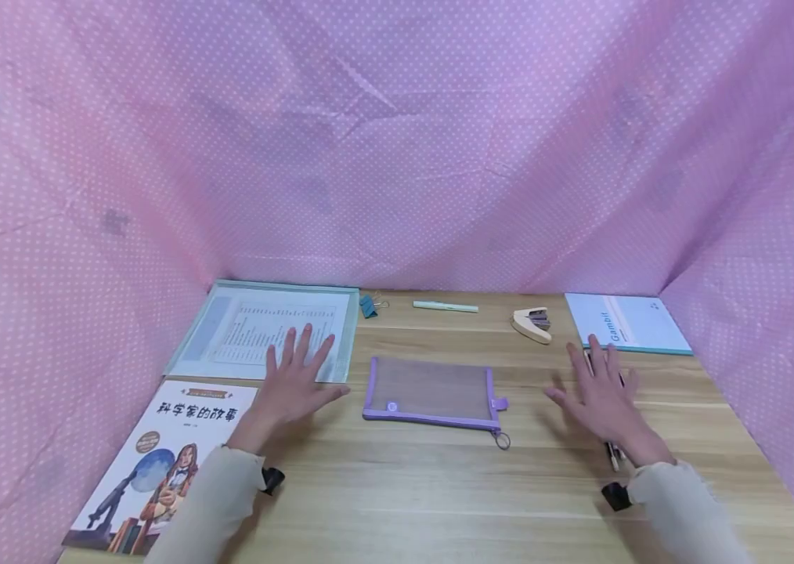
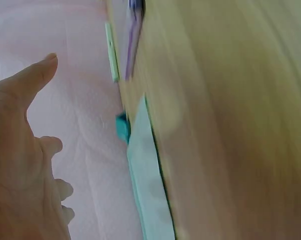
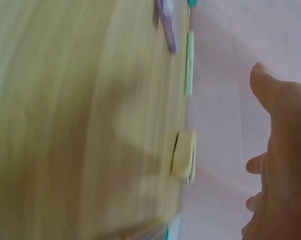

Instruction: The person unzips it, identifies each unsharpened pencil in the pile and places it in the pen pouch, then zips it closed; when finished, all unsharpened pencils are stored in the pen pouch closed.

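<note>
My left hand [image 1: 291, 392], fingers spread, overlaps the lower right of a document folder [image 1: 203, 348] with a printed sheet in it. Between my hands a purple mesh zip pouch [image 1: 431, 392] lies flat on the wooden table [image 1: 397, 489], its zipper pull and ring at the right end. Fingers apart, my right hand [image 1: 604, 399] is over a slim dark-and-silver item [image 1: 613, 456], mostly hidden beneath it. Both wrist views show the hands [image 2: 20, 150] raised with nothing in the fingers.
Along the back are a teal binder clip [image 1: 369, 306], a pale green pen [image 1: 445, 306], a small cream stapler [image 1: 531, 324] and a light blue notebook [image 1: 629, 323]. An illustrated book [image 1: 164, 462] lies front left. Pink dotted cloth [image 1: 397, 157] encloses the table at the back and sides.
</note>
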